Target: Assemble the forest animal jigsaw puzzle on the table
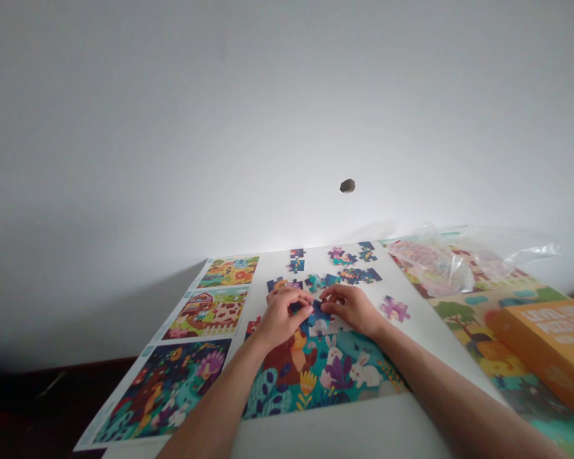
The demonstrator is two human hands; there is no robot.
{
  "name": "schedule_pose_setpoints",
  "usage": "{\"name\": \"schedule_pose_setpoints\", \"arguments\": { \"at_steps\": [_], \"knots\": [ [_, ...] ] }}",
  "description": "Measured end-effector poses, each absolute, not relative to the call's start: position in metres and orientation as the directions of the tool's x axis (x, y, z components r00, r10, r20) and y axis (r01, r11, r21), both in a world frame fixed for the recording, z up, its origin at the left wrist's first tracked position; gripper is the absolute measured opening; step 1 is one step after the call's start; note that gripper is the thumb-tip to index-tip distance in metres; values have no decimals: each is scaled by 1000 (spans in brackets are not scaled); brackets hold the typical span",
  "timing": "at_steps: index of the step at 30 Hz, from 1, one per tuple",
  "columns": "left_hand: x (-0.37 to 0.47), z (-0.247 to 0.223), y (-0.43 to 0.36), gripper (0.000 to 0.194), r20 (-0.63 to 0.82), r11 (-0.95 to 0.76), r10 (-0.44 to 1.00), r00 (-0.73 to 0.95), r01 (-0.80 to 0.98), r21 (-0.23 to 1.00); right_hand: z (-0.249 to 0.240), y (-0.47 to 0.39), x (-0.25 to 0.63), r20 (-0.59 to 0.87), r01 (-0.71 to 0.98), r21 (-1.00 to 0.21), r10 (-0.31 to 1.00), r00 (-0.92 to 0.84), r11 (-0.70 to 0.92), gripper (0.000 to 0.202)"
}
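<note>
A partly joined jigsaw puzzle (310, 376) with a bear and white rabbits lies on the white table. Over its upper edge, my left hand (284, 315) and my right hand (349, 307) meet from either side of a dark blue puzzle piece (319, 312). Thumb and fingers of each hand are closed at the piece's edges; the fingertips partly cover it. Just beyond my hands are loose pieces, among them a teal one (314, 282) and a dark blue joined group (358, 275). A purple piece (395, 308) rests right of my right hand.
To the left lies a sheet with three printed pictures (186, 376). On the right are an orange puzzle box (550, 344), an animal-scene picture (478, 325) and a clear plastic bag (440, 264). A white wall (268, 127) with a hole (347, 186) stands behind the table.
</note>
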State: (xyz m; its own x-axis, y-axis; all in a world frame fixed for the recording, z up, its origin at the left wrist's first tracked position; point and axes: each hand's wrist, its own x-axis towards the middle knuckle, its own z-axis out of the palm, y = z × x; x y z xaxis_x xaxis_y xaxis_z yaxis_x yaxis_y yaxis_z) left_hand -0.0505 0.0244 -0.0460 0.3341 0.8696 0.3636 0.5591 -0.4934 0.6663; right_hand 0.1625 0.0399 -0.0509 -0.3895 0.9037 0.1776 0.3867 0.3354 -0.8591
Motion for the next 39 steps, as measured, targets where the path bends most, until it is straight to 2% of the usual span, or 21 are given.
{"name": "schedule_pose_setpoints", "arguments": {
  "at_steps": [6, 19, 31, 39],
  "knots": [
    [-48, -45, 22, 24, 285, -435, 901, 328, 675, 596, -55, 39, 163, 243, 457, -754, 846, -474, 473, 20],
    [-51, -51, 27, 22, 315, -443, 895, 317, 715, 541, -51, 36, 160, 223, 533, -666, 821, -526, 522, 24],
    [-49, -43, 24, 23, 238, -401, 916, 322, 735, 547, -53, 34, 161, 235, 620, -521, 797, -557, 587, 29],
    [-49, -41, 21, 32, 206, -390, 921, 331, 749, 536, -52, 36, 161, 210, 620, -533, 800, -563, 576, 25]
  ]
}}
